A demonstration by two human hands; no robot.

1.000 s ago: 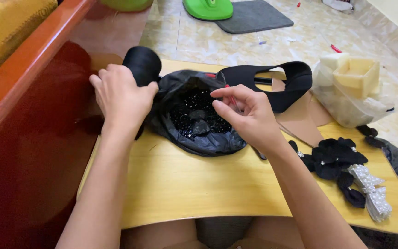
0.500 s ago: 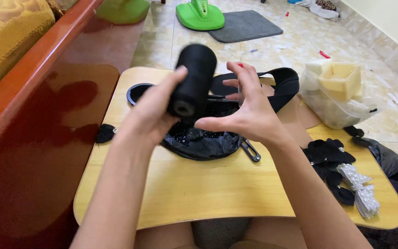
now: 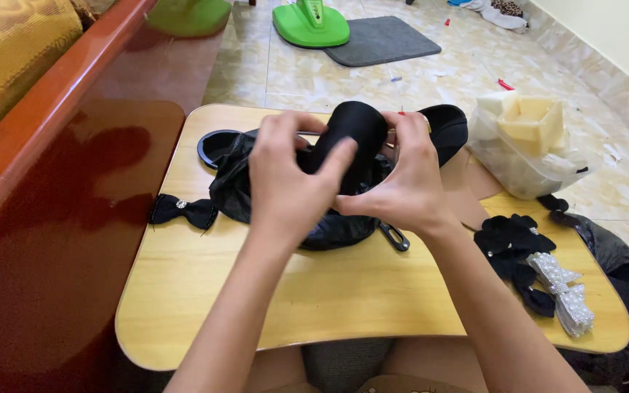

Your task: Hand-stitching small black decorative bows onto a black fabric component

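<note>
My left hand (image 3: 285, 182) and my right hand (image 3: 400, 178) both grip a black cylinder-shaped roll (image 3: 349, 135), held up over the middle of a small wooden lap table (image 3: 329, 306). Beneath the hands lies a black plastic bag (image 3: 236, 185) of small dark pieces. A black round lid (image 3: 212, 145) rests behind the bag at the left. A black bow with a small stone (image 3: 182, 210) lies on the table to the left of the bag.
Black fabric flowers (image 3: 512, 244) and a white beaded bow (image 3: 563, 291) lie at the table's right end. A clear bag with foam pieces (image 3: 529, 142) stands on the tiled floor at right. A red-brown wooden sofa edge (image 3: 45, 182) runs along the left.
The roll has come down from raised height to just over the bag, and both hands now close around it. The view has shifted, showing the black bow at left.
</note>
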